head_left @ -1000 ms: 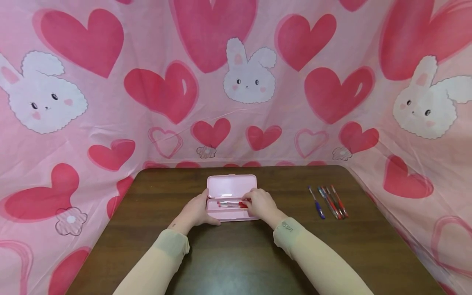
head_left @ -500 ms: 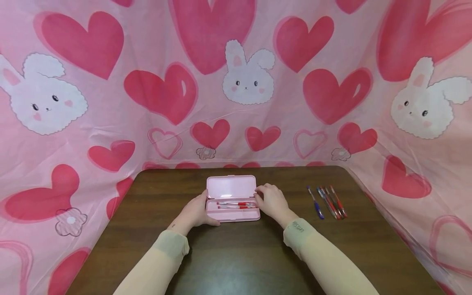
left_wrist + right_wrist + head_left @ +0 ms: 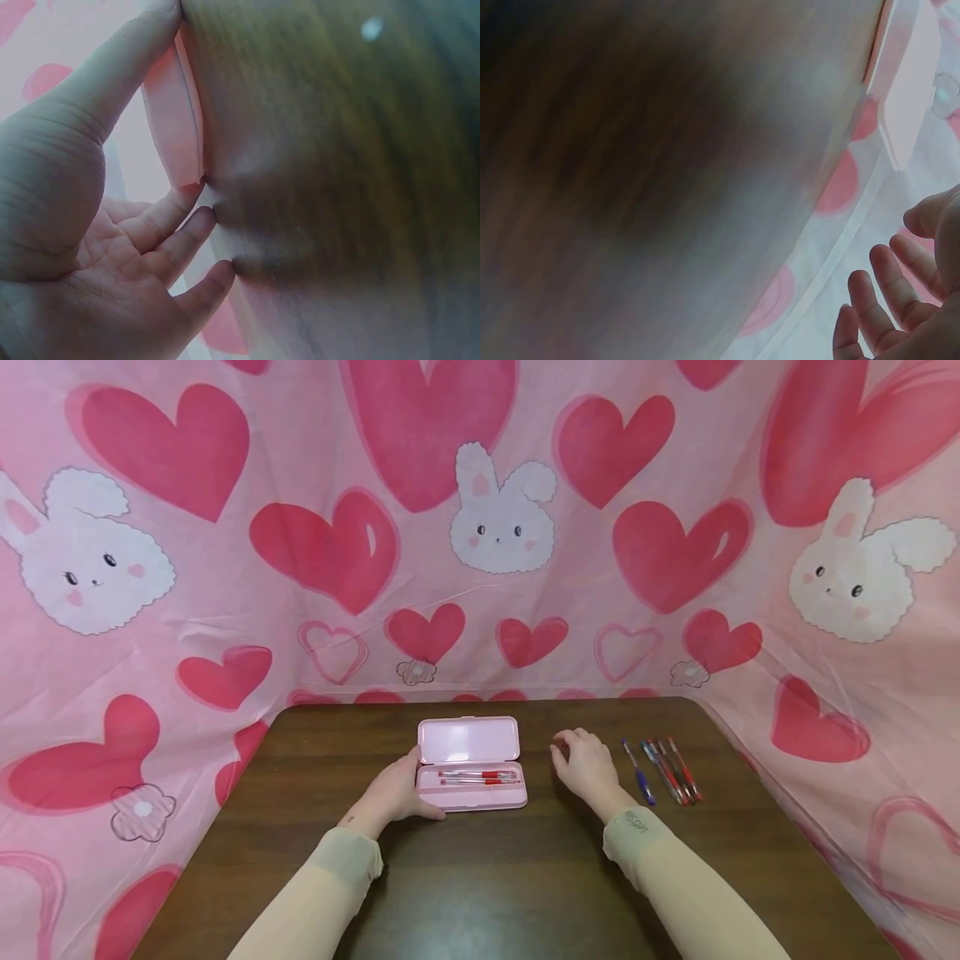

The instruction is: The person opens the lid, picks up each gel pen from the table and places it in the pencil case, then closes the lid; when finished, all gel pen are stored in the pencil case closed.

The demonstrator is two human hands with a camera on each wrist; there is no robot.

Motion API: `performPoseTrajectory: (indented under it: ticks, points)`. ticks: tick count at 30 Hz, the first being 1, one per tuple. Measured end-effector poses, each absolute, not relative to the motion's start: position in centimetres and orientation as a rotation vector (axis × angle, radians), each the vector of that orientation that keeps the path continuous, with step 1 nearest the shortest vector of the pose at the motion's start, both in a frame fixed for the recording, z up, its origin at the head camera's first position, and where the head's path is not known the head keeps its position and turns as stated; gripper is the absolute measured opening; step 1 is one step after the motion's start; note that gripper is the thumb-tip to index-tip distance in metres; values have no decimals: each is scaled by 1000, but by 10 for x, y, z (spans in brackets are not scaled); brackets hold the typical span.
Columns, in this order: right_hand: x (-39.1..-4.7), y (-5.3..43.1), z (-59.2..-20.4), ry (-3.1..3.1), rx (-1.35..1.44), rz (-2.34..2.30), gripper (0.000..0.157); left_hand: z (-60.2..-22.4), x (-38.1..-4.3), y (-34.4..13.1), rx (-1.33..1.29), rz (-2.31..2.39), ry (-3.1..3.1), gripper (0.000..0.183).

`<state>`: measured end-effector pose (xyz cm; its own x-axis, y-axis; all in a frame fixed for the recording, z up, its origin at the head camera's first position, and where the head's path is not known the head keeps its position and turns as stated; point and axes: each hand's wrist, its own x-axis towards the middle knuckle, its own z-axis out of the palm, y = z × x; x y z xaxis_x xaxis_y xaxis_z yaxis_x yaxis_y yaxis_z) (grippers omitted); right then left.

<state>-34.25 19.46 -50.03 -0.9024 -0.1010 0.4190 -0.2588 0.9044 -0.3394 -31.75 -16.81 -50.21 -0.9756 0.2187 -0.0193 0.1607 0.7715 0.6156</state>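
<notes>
A pink pencil case [image 3: 461, 797] lies on the table with its lid [image 3: 468, 739] raised at the back. At least two clear-barrelled pens with red caps [image 3: 491, 782] lie lengthwise inside it. My left hand [image 3: 396, 789] holds the case at its left end; in the left wrist view the thumb lies along one side of the pink case [image 3: 176, 124] and a fingertip touches its far corner. My right hand [image 3: 590, 768] hovers between the case and the loose pens, fingers loosely bent, with nothing in the right wrist view's hand [image 3: 930, 300].
A blue pen [image 3: 639, 772] lies to the right of my right hand. Beside it several more pens [image 3: 675, 772], red, dark and blue, lie side by side. The dark wooden table [image 3: 480, 877] ends at a pink cloth backdrop [image 3: 480, 597] printed with hearts and rabbits.
My right hand has let go of a red pen in the case and moved right, away from the case towards the loose pens. The left hand stays at the case's left end.
</notes>
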Motion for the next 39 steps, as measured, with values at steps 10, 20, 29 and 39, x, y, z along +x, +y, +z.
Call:
performPoseTrajectory:
  ticks: [10, 20, 29, 39]
  points:
    - [-339, 231, -494, -2665, 187, 541, 26, -504, -319, -168, 310, 988, 2871, 123]
    - [-339, 270, -498, -2687, 86, 501, 31, -504, -321, -169, 304, 954, 2874, 127]
    - [-330, 305, -496, -2725, -35, 504, 40, -505, -321, -168, 305, 968, 2863, 126]
    - [-321, 336, -496, -2803, -235, 541, 47, -505, -320, -169, 290, 961, 2865, 126]
